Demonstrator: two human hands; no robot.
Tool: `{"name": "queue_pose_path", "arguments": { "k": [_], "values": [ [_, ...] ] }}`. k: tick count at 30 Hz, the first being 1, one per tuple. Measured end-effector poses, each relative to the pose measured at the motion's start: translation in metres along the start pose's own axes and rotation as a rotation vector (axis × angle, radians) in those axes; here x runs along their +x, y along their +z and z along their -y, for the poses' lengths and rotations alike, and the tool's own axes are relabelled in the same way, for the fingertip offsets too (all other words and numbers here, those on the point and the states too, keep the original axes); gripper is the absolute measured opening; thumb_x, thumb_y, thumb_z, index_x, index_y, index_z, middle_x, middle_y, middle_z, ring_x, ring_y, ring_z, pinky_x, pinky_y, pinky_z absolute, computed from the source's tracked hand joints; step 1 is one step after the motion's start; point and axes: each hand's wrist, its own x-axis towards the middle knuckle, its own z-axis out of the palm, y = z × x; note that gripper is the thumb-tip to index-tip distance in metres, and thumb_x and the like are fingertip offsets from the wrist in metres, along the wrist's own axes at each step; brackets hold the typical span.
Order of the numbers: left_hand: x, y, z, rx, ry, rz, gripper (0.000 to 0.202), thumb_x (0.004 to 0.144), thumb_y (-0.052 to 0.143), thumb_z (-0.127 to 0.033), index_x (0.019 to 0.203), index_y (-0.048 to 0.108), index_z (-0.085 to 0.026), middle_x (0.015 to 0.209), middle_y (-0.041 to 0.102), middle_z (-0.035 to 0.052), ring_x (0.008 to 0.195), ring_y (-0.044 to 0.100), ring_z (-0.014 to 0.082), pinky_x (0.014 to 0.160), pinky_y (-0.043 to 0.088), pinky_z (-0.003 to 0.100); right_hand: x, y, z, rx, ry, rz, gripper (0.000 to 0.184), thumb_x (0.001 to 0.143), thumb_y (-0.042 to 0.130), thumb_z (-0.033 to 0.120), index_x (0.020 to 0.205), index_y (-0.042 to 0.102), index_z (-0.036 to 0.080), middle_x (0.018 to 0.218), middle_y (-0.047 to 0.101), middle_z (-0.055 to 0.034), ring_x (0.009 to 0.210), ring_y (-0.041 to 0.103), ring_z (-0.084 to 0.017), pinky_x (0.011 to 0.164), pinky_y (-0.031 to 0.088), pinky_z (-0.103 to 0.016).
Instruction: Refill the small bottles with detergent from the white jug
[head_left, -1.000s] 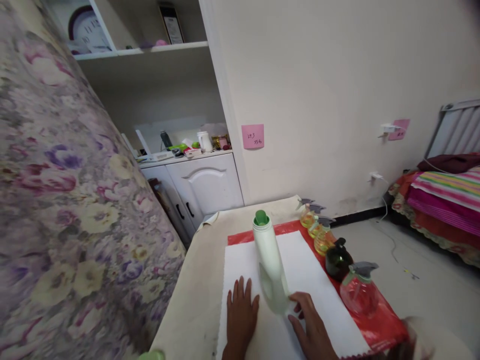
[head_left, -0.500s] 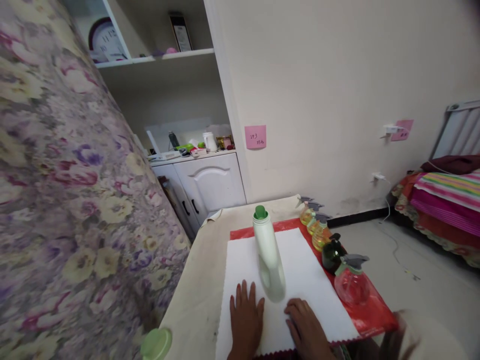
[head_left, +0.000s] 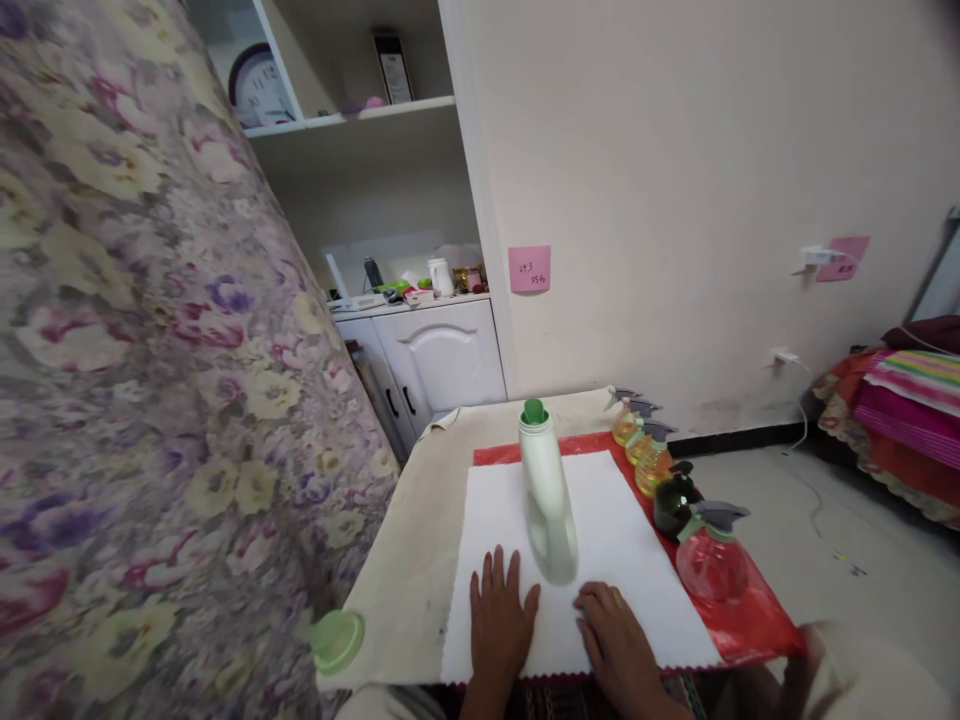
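Observation:
A pale green jug-like bottle with a handle stands upright on the white mat. Its mouth is uncapped and shows a darker green spout inside. Just left of its base, my left hand lies flat on the mat, fingers spread, holding nothing. To the right of the base rests my right hand, its fingers loosely bent and the thumb apart, with nothing seen in it. Neither hand touches the bottle. A light green cap sits at the table's left front edge.
Along the red sheet on the right stand several spray bottles, among them a red one, a dark green one and a yellow one. A floral curtain hangs at left. Beyond the beige-covered table is a white cabinet.
The camera view has turned slightly left, so the scene sits further right in the picture. Both hands rest in nearly the same places beside the bottle, which still stands.

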Motion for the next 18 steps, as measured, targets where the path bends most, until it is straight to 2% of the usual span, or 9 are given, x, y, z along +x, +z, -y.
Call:
{"name": "queue_pose_path", "arguments": {
  "k": [13,18],
  "values": [
    [0.0044,-0.0066,-0.0051,0.027,-0.002,0.043,0.052,0.094,0.041,-0.045,0.138,0.050,-0.020,0.144,0.050,0.0136,0.133,0.045,0.0311,0.106,0.037,0.051,-0.0014,0.0014,-0.0039,-0.031,-0.015,0.009,0.025,0.088,0.046,0.008,0.105,0.056,0.023,0.106,0.059,-0.0073,0.095,0.056,-0.025,0.082,0.051,-0.043],
    [0.0063,-0.0057,-0.0047,0.007,-0.009,0.059,0.055,0.094,0.040,-0.047,0.138,0.050,-0.015,0.144,0.049,0.0149,0.133,0.044,0.0325,0.107,0.037,0.053,0.0007,-0.0025,0.0001,-0.039,-0.005,0.010,0.023,0.088,0.048,0.008,0.103,0.056,0.023,0.105,0.059,-0.0066,0.094,0.056,-0.024,0.083,0.050,-0.042]
  ]
}}
